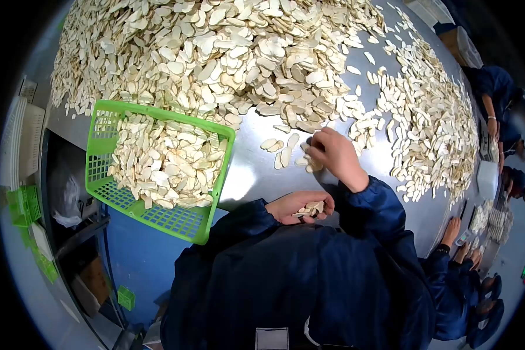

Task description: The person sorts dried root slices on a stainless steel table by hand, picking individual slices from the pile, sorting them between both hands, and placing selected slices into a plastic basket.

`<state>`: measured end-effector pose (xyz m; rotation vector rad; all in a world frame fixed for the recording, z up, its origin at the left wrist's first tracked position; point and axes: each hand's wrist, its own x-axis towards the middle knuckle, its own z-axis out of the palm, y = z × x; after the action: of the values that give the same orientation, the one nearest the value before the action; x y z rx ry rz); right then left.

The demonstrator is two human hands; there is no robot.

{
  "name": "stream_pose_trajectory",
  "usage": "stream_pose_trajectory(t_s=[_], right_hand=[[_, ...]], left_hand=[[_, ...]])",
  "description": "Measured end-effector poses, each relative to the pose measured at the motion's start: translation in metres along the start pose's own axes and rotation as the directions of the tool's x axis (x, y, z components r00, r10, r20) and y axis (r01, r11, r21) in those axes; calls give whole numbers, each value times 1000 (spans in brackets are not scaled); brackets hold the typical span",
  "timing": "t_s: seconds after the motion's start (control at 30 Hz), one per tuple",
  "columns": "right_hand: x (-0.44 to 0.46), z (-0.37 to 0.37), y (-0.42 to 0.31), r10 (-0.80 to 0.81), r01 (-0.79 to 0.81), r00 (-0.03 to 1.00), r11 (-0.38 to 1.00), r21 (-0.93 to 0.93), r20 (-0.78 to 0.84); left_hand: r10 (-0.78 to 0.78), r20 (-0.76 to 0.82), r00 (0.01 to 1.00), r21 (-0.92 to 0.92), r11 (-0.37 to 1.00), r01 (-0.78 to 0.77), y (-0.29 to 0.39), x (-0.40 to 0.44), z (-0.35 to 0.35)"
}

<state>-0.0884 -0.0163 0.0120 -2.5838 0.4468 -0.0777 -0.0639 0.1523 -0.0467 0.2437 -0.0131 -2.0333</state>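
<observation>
My left hand is palm up close to my body, its fingers curled around a few pale dried slices. Just beyond it, my right hand reaches down to the metal table, fingers bent and close together over some loose slices. Its fingertips are partly hidden, so I cannot tell what they grip. Several single slices lie on the metal left of that hand. A green plastic basket, well filled with the same slices, stands tilted at the table's left edge.
A large heap of slices covers the far side of the table. Another spread of slices lies to the right. Co-workers in dark blue work along the right side. A rack with crates stands at the left.
</observation>
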Motion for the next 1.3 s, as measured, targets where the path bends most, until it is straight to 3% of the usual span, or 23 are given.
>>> stream_pose_trajectory(t_s=[0.07, 0.2, 0.3, 0.37, 0.47, 0.5, 0.6, 0.73, 0.87, 1.0, 1.03, 1.07, 1.13, 1.23, 1.3], right_hand=[[-2, -9, 0, -10, 3, 993, 998, 62, 117], [12, 0, -10, 35, -31, 987, 999, 28, -159], [18, 14, -8, -88, 65, 977, 990, -124, -192], [16, 18, -7, -85, 52, 976, 985, -163, -202], [-1, 0, -13, 9, -12, 1000, 986, -169, -21], [-5, -11, -17, -2, 8, 996, 998, -62, 91], [2, -14, -23, -63, 63, 998, 998, -13, 25], [33, 21, -27, -234, 225, 967, 970, -90, -100], [40, 41, -31, -309, 269, 948, 906, -328, -74], [37, 25, -12, -314, 301, 943, 946, -122, -110], [33, 16, -10, -230, 230, 970, 973, -9, -82], [28, 3, -5, -227, 227, 974, 965, 127, -22], [11, -32, -11, -152, -8, 923, 910, 414, 354], [0, -45, -10, -207, 14, 890, 903, 428, 407], [9, -34, -9, -85, 18, 969, 961, 277, 231]], left_hand=[[-5, -14, 1000, 7, 1000, 5, -1, 0, 0], [-15, 9, 1000, 11, 1000, 15, -2, 4, -3], [-8, 0, 1000, 1, 1000, 8, -1, 2, -1], [-1, -13, 1000, -4, 1000, 1, 1, -1, 2], [-5, -45, 999, 25, 1000, 6, 0, 0, 1], [-12, -52, 999, 24, 1000, 13, -1, 0, 1], [-26, -41, 999, 36, 999, 28, 0, 4, 2], [-32, -42, 999, 12, 999, 33, 0, 4, -2], [-38, -114, 993, 8, 999, 40, 0, 0, 2], [2, 21, 1000, -3, 1000, -2, -3, 6, -9], [-7, 13, 1000, 16, 1000, 7, -2, 5, -7], [-1, 34, 999, -37, 999, 2, -1, 6, -8], [12, 70, 997, -149, 989, -2, -2, 5, -10], [50, 32, 998, -138, 989, -45, -2, 4, -7], [2, -59, 998, -91, 996, -7, 1, 3, -3]])
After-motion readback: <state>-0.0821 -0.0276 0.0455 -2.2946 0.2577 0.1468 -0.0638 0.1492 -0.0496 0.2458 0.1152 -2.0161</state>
